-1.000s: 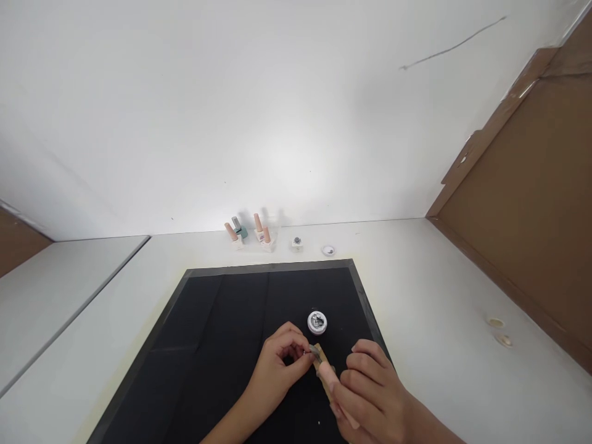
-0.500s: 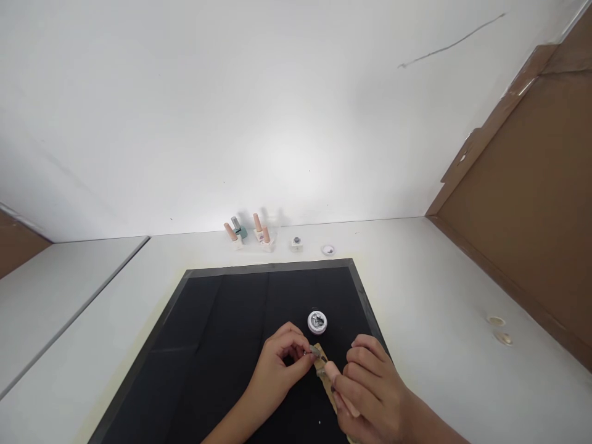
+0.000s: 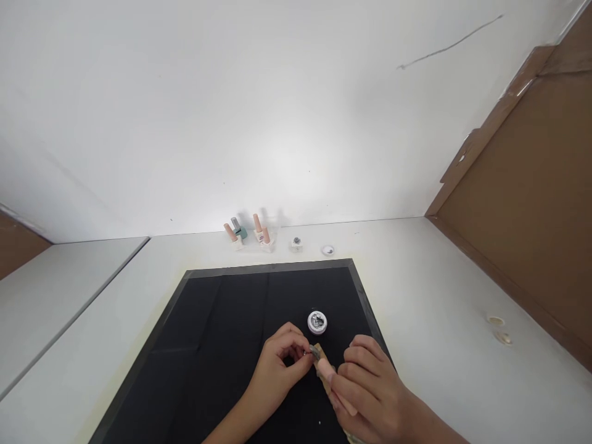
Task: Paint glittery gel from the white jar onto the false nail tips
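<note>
My left hand (image 3: pixel 283 359) pinches a small grey piece (image 3: pixel 315 351) that looks like a false nail, between thumb and forefinger. In my right hand (image 3: pixel 370 385) is a nail polish brush with a pale pink cap handle (image 3: pixel 326 370), its tip end against or very close to the grey piece; the bristles are hard to see. Under the brush lies a tan strip (image 3: pixel 325 383), partly covered by my right hand. Just beyond my fingers stands a small round white jar (image 3: pixel 317 322) with silver, foil-like contents.
Behind the black mat (image 3: pixel 231 320) stand several nail polish bottles (image 3: pixel 266 242), an uncapped clear bottle (image 3: pixel 296 245) and a small round lid (image 3: pixel 328 250). Two small round pieces (image 3: pixel 503 338) lie on the white table at the right. A brown cardboard panel (image 3: pixel 522 203) borders the right side.
My right hand has shifted the brush slightly up and left, so its cap is closer to the grey piece. My left hand keeps its place.
</note>
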Available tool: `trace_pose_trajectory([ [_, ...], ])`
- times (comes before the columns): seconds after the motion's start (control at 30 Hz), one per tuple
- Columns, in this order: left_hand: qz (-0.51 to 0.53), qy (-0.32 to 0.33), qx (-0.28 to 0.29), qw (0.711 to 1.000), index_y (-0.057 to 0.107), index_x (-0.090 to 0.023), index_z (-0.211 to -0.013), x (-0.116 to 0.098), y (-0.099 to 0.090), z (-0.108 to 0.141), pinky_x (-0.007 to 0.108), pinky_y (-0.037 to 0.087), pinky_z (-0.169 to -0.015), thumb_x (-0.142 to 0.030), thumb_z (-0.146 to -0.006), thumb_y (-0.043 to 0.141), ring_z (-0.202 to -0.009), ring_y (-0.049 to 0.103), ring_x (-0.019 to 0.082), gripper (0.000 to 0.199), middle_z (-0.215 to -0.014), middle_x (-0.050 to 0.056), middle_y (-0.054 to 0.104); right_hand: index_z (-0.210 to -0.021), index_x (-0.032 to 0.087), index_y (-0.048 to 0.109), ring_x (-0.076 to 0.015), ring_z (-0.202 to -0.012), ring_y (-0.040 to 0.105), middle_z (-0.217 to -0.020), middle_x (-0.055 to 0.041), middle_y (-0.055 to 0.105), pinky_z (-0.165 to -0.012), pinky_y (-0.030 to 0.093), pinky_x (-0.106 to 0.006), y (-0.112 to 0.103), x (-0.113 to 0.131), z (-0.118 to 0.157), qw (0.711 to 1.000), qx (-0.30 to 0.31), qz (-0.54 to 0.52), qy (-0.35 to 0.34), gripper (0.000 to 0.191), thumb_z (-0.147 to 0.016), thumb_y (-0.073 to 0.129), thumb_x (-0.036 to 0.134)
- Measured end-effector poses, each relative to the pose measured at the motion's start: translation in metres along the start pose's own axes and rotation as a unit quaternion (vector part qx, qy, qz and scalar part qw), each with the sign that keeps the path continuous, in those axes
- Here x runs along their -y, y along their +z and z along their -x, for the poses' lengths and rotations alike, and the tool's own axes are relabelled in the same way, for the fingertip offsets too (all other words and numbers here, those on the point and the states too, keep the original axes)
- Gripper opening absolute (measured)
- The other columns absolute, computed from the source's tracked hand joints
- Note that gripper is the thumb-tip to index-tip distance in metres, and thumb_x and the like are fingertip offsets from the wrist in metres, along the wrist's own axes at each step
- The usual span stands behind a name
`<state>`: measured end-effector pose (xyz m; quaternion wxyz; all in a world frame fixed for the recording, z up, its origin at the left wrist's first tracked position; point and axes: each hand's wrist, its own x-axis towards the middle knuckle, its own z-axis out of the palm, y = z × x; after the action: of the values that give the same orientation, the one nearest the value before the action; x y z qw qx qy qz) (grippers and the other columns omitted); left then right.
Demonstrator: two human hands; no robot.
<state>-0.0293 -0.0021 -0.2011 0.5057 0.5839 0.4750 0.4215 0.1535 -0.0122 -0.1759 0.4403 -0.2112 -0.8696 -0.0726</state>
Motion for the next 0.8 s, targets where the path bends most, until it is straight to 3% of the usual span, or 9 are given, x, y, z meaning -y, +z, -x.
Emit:
trace_pose_trajectory([
  [0.4,-0.003,-0.001,-0.003,1.0,0.063,-0.015,-0.065,-0.0023,0.0006,0.0016,0.022,0.04,-0.053,-0.015,-0.071,0.063,-0.058,0.048,0.009,0.006,-0.074,0.001,0.051,-0.094,0.007,0.058,-0.0168,-0.061,0.047,-0.064,-0.005,0.061,-0.06,0.042,-0.035,-0.0028,-0.0004,-0.0024,1.0,0.005,-0.021,-0.006,0.022,-0.074,0.049,0.003],
  [0.6,-0.006,0.003,0.001,1.0,0.063,-0.015,-0.065,-0.0021,-0.0003,0.0009,0.023,0.041,-0.056,-0.016,-0.071,0.063,-0.062,0.051,0.011,0.006,-0.073,0.001,0.051,-0.087,0.009,0.059,-0.0155,-0.058,0.045,-0.055,-0.0014,0.055,-0.062,0.042,-0.036,-0.0007,0.0022,-0.0022,0.999,-0.032,0.002,0.02,0.02,-0.072,0.048,0.003],
  [0.8,0.001,-0.001,0.0,1.0,0.062,-0.015,-0.065,-0.0028,0.0003,0.0016,0.022,0.041,-0.055,-0.014,-0.071,0.062,-0.059,0.049,0.01,0.006,-0.075,0.001,0.051,-0.092,0.009,0.059,-0.0157,-0.06,0.045,-0.06,-0.0023,0.06,-0.061,0.042,-0.035,-0.0025,0.0004,-0.003,1.0,-0.013,-0.006,0.008,0.021,-0.074,0.05,0.004],
])
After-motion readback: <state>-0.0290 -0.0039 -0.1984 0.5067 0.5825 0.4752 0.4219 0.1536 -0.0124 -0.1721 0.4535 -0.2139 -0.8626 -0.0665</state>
